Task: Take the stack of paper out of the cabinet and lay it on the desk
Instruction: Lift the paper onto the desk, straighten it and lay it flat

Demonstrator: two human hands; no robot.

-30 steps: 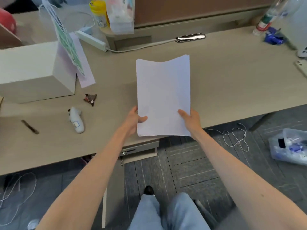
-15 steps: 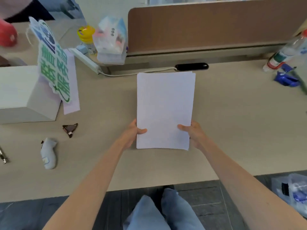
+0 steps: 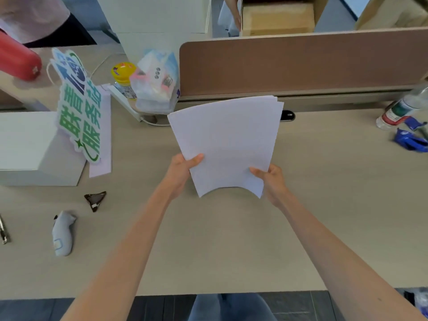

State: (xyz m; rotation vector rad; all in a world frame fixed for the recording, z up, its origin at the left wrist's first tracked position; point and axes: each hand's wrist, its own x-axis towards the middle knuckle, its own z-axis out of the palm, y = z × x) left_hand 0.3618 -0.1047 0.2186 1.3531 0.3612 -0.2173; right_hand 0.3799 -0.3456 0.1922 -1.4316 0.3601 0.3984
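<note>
A stack of white paper (image 3: 225,142) is held over the middle of the beige desk (image 3: 231,246). My left hand (image 3: 181,173) grips its near left edge and my right hand (image 3: 272,181) grips its near right edge, thumbs on top. The sheets bow upward, the near edge arches, and the far corners fan apart a little. Its far edge reaches toward the brown divider panel (image 3: 301,63). The cabinet is out of view.
A white box (image 3: 27,147) with a green-and-blue sign (image 3: 80,105) stands at left, with a grey controller (image 3: 62,234) and a dark wrapper (image 3: 95,200) nearer. A yellow-lidded jar (image 3: 124,74), a plastic bag (image 3: 156,82), a bottle (image 3: 403,107) and blue wrappers (image 3: 411,140) lie farther off.
The view has tilted up and moved over the desk. The stack has been carried farther onto the desk, has turned slightly, and now bows between both hands instead of lying flat.
</note>
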